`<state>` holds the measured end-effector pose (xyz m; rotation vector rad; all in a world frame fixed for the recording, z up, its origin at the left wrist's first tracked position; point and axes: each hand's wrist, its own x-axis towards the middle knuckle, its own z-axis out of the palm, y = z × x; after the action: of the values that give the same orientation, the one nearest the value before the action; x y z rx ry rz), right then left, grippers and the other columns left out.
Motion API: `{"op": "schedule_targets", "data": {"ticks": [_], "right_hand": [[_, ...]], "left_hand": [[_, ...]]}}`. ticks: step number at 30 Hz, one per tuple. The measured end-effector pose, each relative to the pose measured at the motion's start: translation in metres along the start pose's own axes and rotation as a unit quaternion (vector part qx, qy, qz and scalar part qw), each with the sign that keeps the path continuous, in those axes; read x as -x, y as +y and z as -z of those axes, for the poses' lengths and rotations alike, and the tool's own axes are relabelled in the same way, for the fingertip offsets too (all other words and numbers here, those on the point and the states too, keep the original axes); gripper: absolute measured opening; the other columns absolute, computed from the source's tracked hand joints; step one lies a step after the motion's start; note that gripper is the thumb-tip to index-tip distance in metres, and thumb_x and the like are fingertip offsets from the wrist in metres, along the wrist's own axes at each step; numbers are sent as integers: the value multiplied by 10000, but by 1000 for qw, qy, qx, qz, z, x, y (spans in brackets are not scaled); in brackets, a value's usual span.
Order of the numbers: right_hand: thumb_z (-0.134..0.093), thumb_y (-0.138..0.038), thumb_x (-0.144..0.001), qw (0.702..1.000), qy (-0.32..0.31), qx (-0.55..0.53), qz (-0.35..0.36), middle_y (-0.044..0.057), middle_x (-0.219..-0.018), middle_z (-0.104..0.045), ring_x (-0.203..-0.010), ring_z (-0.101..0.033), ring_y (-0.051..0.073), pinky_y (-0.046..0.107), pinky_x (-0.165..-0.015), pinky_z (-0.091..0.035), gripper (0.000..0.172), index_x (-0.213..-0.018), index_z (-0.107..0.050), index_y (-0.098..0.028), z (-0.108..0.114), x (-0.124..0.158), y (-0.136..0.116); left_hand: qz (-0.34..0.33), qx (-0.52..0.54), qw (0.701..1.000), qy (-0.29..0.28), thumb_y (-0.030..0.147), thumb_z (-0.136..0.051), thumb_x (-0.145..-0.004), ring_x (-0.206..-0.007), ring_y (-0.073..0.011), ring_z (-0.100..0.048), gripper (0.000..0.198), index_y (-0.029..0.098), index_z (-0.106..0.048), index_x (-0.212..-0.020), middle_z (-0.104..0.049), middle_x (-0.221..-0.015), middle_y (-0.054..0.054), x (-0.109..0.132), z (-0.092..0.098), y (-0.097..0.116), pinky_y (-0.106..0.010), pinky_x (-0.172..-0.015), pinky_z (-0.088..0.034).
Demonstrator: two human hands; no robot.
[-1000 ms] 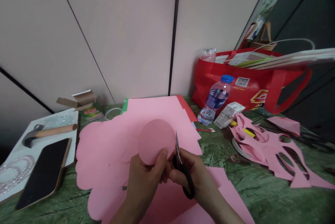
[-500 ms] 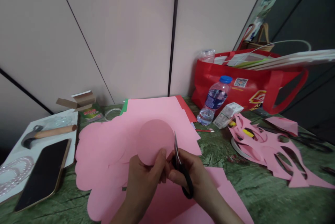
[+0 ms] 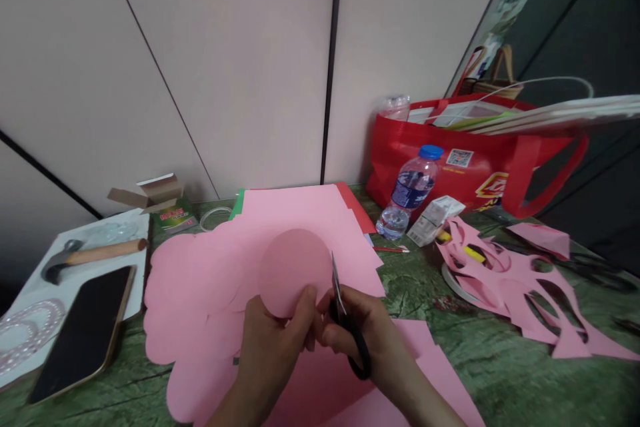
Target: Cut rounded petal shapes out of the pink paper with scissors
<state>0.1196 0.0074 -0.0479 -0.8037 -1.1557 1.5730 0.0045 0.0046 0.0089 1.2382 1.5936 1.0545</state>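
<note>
A round pink paper disc (image 3: pixel 295 270) is pinched at its lower edge by my left hand (image 3: pixel 280 340), thumb on the near face. My right hand (image 3: pixel 367 327) grips black-handled scissors (image 3: pixel 336 284), their blades pointing up close beside the disc's right edge. Whether the blades touch the paper I cannot tell. The fingertips of both hands come together below the disc. Beneath lie pink paper sheets (image 3: pixel 300 204), and to the left overlap several cut pink paper circles (image 3: pixel 190 280).
Left are a phone (image 3: pixel 83 327), a hammer (image 3: pixel 95 254) and a small open box (image 3: pixel 173 210). On the right stand a water bottle (image 3: pixel 410 190), a white carton (image 3: pixel 435 219) and a red bag (image 3: pixel 460 147), with pink paper scraps (image 3: pixel 520 280) in front. A wall (image 3: pixel 250 67) rises behind.
The disc, both hands and the scissors have shifted very slightly, the disc a little to the left. Both grips stay the same.
</note>
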Motion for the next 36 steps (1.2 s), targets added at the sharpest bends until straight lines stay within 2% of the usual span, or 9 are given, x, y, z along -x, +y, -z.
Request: {"op": "schedule_targets", "data": {"ticks": [6, 15, 21, 26, 30, 36], "right_hand": [[-739, -427, -610, 1000, 15, 14, -7, -45, -508, -476, -476, -419, 124, 242, -450, -294, 312, -691, -566, -181, 2, 0, 5], [-748, -392, -596, 1000, 26, 2, -15, -24, -522, -558, -469, -454, 115, 227, -433, -338, 291, -672, -569, -175, -1, 0, -2], [-725, -306, -603, 999, 40, 10, -27, -30, -480, -552, -435, -456, 108, 218, -409, -358, 228, -634, -538, -178, -2, -1, -2], [-633, -172, -598, 996, 74, 37, -35, -69, -427, -476, -393, -447, 102, 205, -378, -360, 99, -648, -549, -183, -2, -1, -3], [-598, -180, -590, 995, 83, 48, -35, -64, -428, -483, -381, -440, 96, 203, -375, -362, 71, -642, -550, -176, -2, -1, -5], [-594, -196, -596, 995, 82, 49, -36, -68, -412, -476, -367, -446, 91, 194, -373, -352, 70, -639, -548, -163, -2, 0, -4]], "left_hand": [[-5, 13, 1000, -3, 323, -542, -710, -338, -93, -437, 444, 214, -452, -288, -443, -301, 49, 0, 0, 0, -204, -418, -391], [-4, 16, 1000, -11, 326, -543, -716, -340, -94, -444, 458, 217, -441, -284, -447, -296, 45, 1, 0, 0, -202, -416, -397], [-1, 26, 999, -36, 376, -512, -734, -336, -102, -438, 468, 214, -453, -299, -460, -306, 26, -1, 1, -3, -220, -409, -382], [-10, 16, 998, -58, 449, -451, -766, -328, -115, -426, 529, 208, -445, -295, -436, -293, 8, -7, 6, -10, -252, -427, -347], [-26, 56, 997, -39, 446, -346, -822, -340, -128, -413, 569, 215, -448, -312, -428, -289, 4, -8, 9, -10, -256, -408, -316], [-27, 49, 998, -8, 400, -403, -828, -335, -105, -390, 548, 207, -425, -316, -406, -301, 26, -7, 9, -6, -233, -396, -323]]}}
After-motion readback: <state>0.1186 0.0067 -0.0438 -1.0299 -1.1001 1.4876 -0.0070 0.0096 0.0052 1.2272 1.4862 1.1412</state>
